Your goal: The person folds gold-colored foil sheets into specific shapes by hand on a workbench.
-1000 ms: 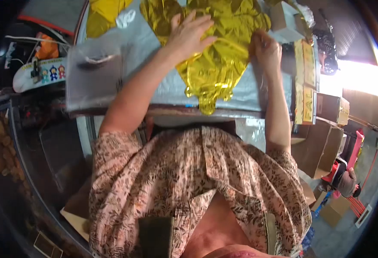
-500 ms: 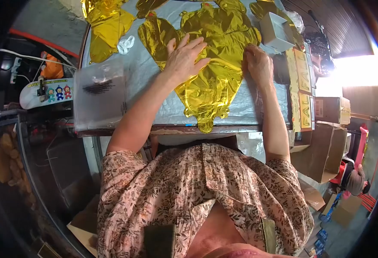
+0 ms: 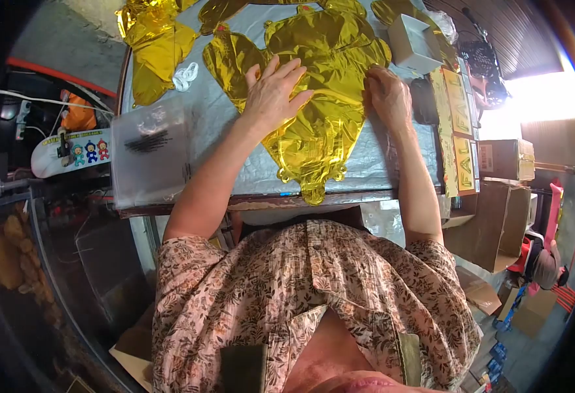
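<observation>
gold foil balloon (image 3: 317, 131): deflated, crinkled, shiny, flat on silver-grey tabletop (image 3: 372, 160); long axis runs away from the person, narrow end overhanging near edge | left hand (image 3: 271, 92): flat, fingers spread, pressing balloon's middle | right hand (image 3: 387, 95): curled at balloon's right edge, grip unclear | nearby: white box (image 3: 415, 42), clear plastic bag (image 3: 147, 157)

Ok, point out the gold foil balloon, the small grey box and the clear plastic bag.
gold foil balloon (image 3: 314, 141): head view, crinkled lower body.
small grey box (image 3: 415, 40): head view, top face.
clear plastic bag (image 3: 150, 157): head view, middle of its flat face.
</observation>
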### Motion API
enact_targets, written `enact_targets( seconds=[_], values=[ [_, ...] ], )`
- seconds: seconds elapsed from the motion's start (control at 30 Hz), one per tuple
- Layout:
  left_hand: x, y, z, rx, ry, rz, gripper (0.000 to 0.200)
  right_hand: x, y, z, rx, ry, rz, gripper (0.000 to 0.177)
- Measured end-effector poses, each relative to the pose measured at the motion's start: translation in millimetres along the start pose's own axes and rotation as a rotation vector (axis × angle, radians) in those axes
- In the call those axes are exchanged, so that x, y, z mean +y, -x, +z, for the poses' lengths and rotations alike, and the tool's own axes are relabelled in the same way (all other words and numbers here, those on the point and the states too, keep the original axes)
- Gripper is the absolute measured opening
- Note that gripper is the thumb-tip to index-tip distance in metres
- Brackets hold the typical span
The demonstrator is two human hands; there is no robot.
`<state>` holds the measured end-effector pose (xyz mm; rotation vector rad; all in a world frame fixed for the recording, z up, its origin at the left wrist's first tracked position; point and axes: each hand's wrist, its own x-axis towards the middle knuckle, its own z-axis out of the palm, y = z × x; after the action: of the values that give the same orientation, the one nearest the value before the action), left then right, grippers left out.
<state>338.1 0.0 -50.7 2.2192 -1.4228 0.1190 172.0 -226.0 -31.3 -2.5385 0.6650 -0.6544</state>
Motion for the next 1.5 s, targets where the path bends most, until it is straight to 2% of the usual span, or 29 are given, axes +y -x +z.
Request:
enact_targets(
  seconds=[1.2,1.3,1.5],
  values=[
    [3.1,0.1,-2.5,-0.05,-0.02,-0.009,0.056,-3.3,1.0,-1.4,0.029,-0.031,-0.018,0.019],
    [-0.3,1.0,-1.0,-0.061,-0.047,-0.026,0.057,0.4,-1.4,-0.9,-0.032,0.014,-0.012,0.028],
    [-0.4,0.3,1.8,-0.051,-0.042,-0.011,0.056,-8.7,-0.8,-5.3,-0.076,-0.012,0.088,0.029]
  ],
)
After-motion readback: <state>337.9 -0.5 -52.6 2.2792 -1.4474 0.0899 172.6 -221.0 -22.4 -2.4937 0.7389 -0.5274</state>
